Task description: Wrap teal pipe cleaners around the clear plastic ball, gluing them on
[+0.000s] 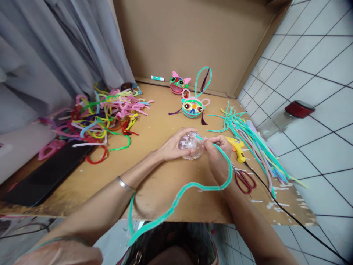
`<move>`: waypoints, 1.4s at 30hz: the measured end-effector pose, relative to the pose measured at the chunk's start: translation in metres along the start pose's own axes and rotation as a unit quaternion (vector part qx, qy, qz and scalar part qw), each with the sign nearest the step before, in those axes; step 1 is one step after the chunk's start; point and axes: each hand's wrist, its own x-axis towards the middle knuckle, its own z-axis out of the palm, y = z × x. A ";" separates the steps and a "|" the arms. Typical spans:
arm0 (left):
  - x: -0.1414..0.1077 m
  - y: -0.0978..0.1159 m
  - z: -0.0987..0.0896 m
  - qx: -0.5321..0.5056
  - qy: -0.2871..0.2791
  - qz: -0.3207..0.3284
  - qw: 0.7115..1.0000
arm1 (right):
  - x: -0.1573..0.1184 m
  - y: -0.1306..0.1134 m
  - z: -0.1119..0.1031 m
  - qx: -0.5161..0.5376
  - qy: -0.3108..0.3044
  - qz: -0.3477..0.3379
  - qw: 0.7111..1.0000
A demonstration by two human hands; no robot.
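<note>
My left hand is wrapped round a clear round ball above the middle of the table. My right hand pinches one end of a long turquoise pipe cleaner against the ball's upper right side. From there the pipe cleaner curves over my right wrist, runs left across the table's front edge and loops up by my left forearm. Whitish and coloured bits show in or on the ball, too small to make out.
Two decorated animal faces stand behind. Tangled pipe cleaners and a black tray-like object lie left; a pipe cleaner bundle, yellow glue gun with cord, red-handled scissors and a glass bottle are right.
</note>
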 end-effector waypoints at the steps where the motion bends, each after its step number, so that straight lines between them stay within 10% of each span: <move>1: 0.000 0.000 0.000 0.004 -0.002 0.003 1.000 | 0.000 0.000 0.000 -0.001 0.001 0.001 1.000; 42: 0.001 0.009 -0.006 0.065 -0.059 0.038 0.995 | -0.004 -0.005 0.003 -0.031 0.016 0.000 0.999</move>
